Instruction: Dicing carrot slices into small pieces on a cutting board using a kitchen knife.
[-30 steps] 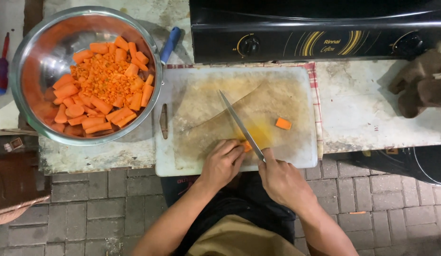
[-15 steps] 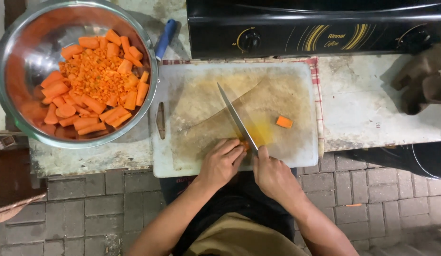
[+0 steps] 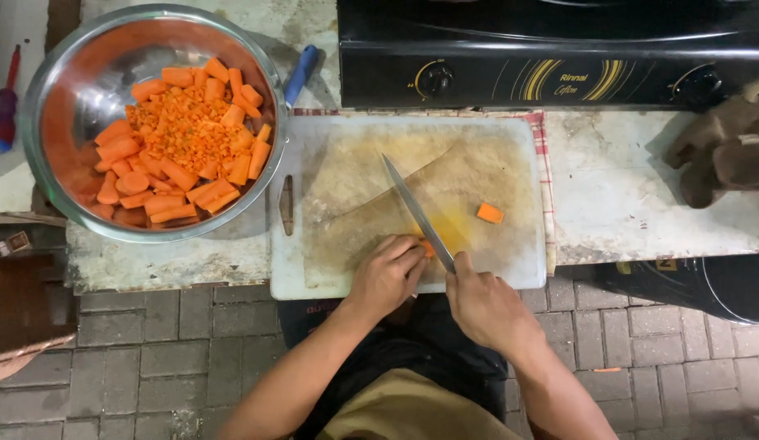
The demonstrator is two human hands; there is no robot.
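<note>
My right hand grips the handle of a long kitchen knife, whose blade lies diagonally across a stained white cutting board. My left hand presses down on a small carrot piece at the board's near edge, right beside the blade. A loose carrot chunk lies on the board to the right of the knife.
A large steel bowl of carrot sticks and diced carrot stands left of the board. A black gas stove sits behind it. A blue handle pokes out by the bowl. Brown objects lie at the right.
The knife blade and both hands have barely shifted on the board; the view has moved slightly, so the bowl and board sit a little differently in frame.
</note>
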